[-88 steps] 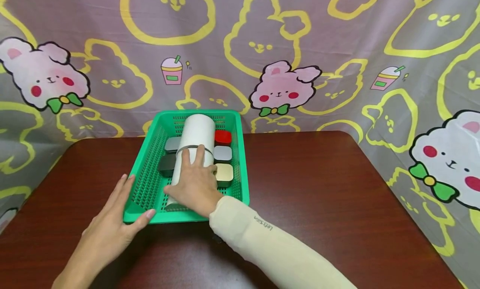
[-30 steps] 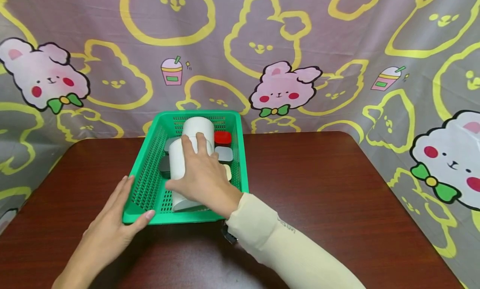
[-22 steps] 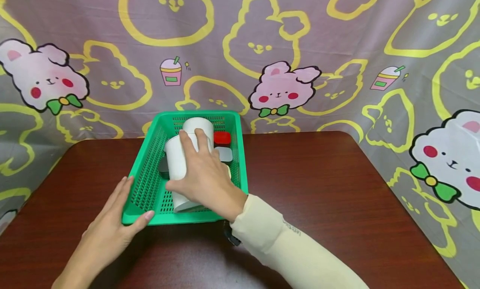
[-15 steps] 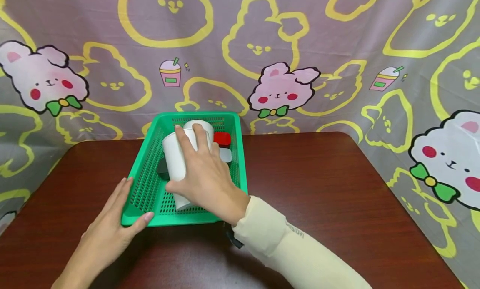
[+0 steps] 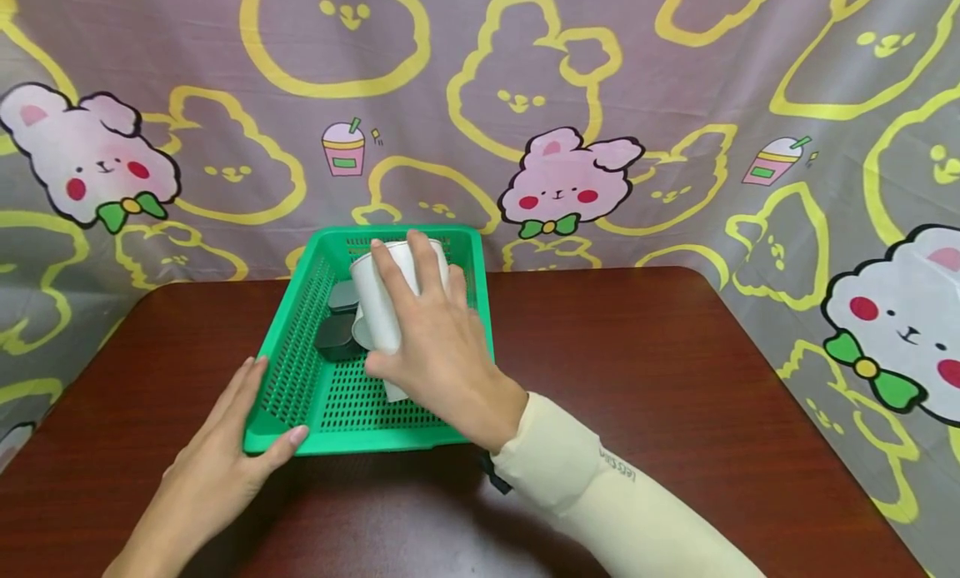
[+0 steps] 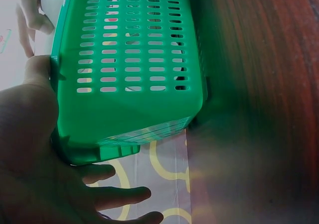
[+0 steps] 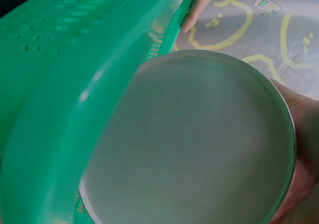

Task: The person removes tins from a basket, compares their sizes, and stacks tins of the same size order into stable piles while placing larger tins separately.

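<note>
Taking the green basket [image 5: 375, 440] as a clock with twelve at the curtain [image 5: 667, 78], the right hand [image 5: 446, 341] is reaching in from five, its fingers spreading wide and bending around a white cylinder [image 5: 377, 307] that is leaning within the basket's outline, upper end towards twelve. Whether its base is touching the basket floor, I cannot tell. The left hand [image 5: 217, 453] is bracing the corner near eight, fingers straight along the rim, thumb lying apart on the near edge, not clasping anything.

The smooth, broad wall could be slipping from that wide grip if the thumb loosens. Around nine, a dark container [image 5: 337, 338] is sitting close enough for a sideways swing to be knocking it. A second white cylinder [image 5: 361, 334] is lying partly hidden behind the first, so dragging could be rolling it. The black wrist strap [image 5: 495, 475], hanging near five, could be snagging the rim and pulling the basket askew.
</note>
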Available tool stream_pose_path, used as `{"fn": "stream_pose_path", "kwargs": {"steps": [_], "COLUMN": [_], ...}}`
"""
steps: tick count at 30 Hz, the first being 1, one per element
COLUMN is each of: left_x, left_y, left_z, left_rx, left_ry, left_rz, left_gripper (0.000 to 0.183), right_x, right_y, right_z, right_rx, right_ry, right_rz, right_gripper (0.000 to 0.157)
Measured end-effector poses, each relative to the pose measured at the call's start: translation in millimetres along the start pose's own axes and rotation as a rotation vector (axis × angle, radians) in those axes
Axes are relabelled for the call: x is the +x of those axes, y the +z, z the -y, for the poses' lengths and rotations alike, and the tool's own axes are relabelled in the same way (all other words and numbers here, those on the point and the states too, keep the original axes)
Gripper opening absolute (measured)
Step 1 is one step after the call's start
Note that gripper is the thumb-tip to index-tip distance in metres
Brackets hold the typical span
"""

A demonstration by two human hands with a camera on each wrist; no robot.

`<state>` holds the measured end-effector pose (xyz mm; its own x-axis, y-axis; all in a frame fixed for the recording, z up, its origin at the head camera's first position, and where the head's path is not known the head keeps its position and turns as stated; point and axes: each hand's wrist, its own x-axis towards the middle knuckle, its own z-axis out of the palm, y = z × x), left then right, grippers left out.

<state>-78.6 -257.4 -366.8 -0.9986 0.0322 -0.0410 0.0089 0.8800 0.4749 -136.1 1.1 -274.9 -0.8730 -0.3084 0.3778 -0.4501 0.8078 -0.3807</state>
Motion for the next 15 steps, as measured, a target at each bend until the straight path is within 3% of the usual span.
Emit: {"fn": "stream_pose_path", "kwargs": {"steps": [15], "left_x": [-0.5], "left_y": [0.7], "left_z": [-0.9], "left_rx": [0.006], "left_ry": [-0.005], "left_rz": [-0.004], "left_gripper": [0.104], "right_x": [-1], "right_y": [-16.2], "right_z": [-25], "right_rx": [-0.004], "right_ry": [-0.048], "right_rz": [-0.142], "right_gripper": [0.107]}}
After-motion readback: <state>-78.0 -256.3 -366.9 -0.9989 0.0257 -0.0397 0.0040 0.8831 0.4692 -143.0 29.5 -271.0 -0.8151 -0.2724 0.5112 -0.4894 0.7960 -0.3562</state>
